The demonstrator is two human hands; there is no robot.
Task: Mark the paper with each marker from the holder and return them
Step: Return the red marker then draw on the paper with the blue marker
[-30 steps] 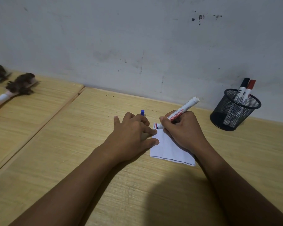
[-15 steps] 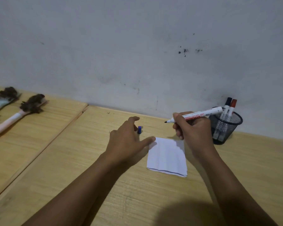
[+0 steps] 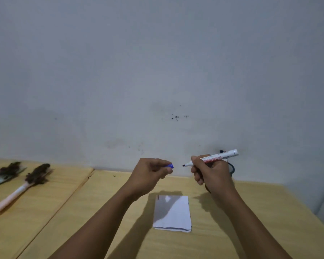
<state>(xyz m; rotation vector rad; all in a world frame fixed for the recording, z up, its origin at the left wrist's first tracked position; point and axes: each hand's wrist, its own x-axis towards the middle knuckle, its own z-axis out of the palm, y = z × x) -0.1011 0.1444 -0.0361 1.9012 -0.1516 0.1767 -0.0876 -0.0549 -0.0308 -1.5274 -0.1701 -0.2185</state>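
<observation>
Pale grey wall [image 3: 157, 71], scuffed and speckled with a few dark spots, fills most of the head view above a light wooden bench [image 3: 251, 212]. Both hands are raised over the bench, near each other but not touching. The left hand [image 3: 150, 174] is closed with its fingertips pinched on a small blue cap [image 3: 170, 166]. The right hand [image 3: 211, 172] is clamped around the barrel of a white marker [image 3: 213, 158], which lies nearly level with its bare dark tip pointing at the cap, a small gap between them. Behind the right hand, only a dark sliver of the holder [image 3: 232, 168] shows. Below the hands, a folded white paper [image 3: 173, 212] lies flat on the bench, with short dark strokes at its far left corner. At the far left, two brushes [image 3: 26, 184] with dark bristles lie on a neighbouring board.
</observation>
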